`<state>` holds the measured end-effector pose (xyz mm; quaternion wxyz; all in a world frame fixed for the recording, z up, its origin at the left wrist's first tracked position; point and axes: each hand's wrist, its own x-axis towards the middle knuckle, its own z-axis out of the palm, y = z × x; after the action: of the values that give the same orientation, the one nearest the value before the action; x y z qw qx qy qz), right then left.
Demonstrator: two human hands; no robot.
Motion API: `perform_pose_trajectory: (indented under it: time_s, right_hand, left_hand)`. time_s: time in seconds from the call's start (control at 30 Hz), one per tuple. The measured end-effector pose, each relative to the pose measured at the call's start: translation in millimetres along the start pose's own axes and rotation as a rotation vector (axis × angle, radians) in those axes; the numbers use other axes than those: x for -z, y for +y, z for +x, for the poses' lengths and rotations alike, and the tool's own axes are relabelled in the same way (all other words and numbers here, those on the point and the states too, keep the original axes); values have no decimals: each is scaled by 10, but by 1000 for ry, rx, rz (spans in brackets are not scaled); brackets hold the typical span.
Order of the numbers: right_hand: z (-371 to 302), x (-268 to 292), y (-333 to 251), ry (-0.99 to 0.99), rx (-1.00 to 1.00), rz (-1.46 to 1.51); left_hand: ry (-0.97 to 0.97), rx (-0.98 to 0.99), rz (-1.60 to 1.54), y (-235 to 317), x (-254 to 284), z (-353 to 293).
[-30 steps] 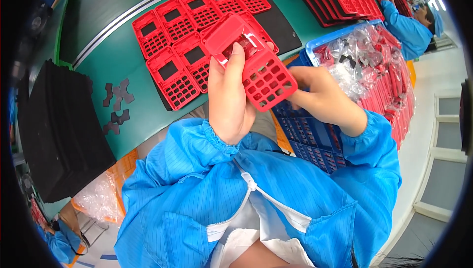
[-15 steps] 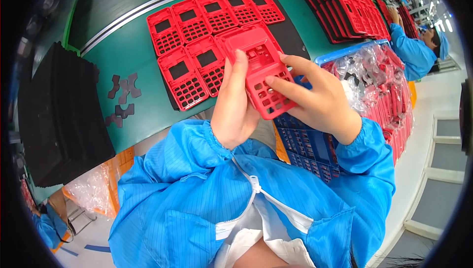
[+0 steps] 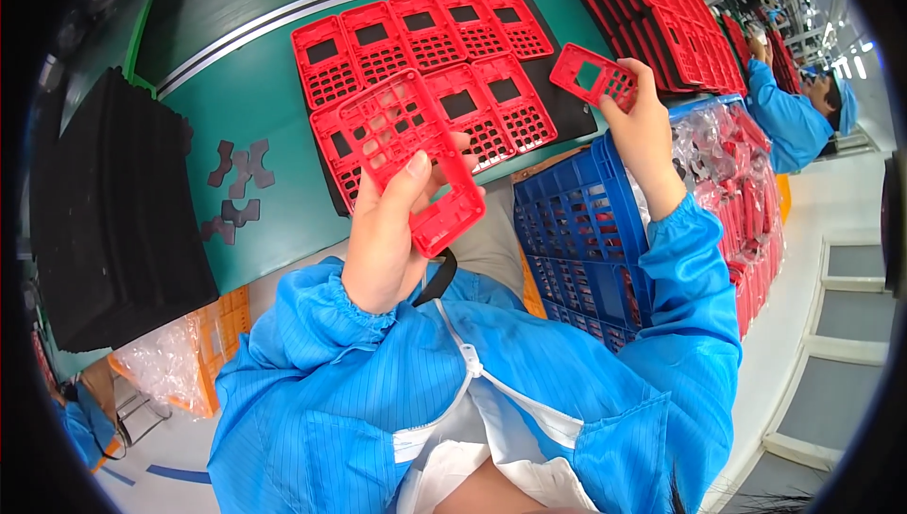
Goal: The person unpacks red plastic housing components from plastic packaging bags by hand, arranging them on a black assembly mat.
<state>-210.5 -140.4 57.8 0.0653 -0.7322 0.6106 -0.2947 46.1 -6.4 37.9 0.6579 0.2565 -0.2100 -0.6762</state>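
Observation:
My left hand (image 3: 383, 240) is closed on a red plastic housing (image 3: 452, 221) with a window opening and a grid of key holes, its ribbed inner side toward me. It is tilted over the near row of housings and hides part of it. Further right, my right hand (image 3: 650, 136) pinches a second red housing (image 3: 565, 64) by its keypad end, just above the right end of a black mat (image 3: 570, 122). Two rows of similar red housings (image 3: 482, 127) lie side by side on that mat.
At left stands a tall black stack of sheets (image 3: 113, 221), beside dark grey cut pieces (image 3: 241, 164) on the green table (image 3: 269, 240). Stacked red housings (image 3: 671, 32) rise at back right. A blue crate (image 3: 586, 221) and bagged red parts (image 3: 746, 202) are nearer. Another person (image 3: 798, 127) works at far right.
My hands were together around red housing at the centre. They have parted: the left has moved left and nearer with one housing, the right up and rightward with another.

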Motion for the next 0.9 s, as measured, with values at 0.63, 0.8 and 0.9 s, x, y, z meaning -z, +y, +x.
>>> perform_pose_trajectory:
  time_s: [0.63, 0.8, 0.9]
  right_hand:
    - [25, -142, -67, -353, 42, -508]
    - [63, -202, -69, -398, 69, -440]
    - [150, -65, -256, -223, 348, -431]
  left_hand:
    - [331, -301, 243, 441, 288, -241]
    - [424, -305, 305, 555, 452, -310]
    - [416, -264, 292, 563, 432, -378]
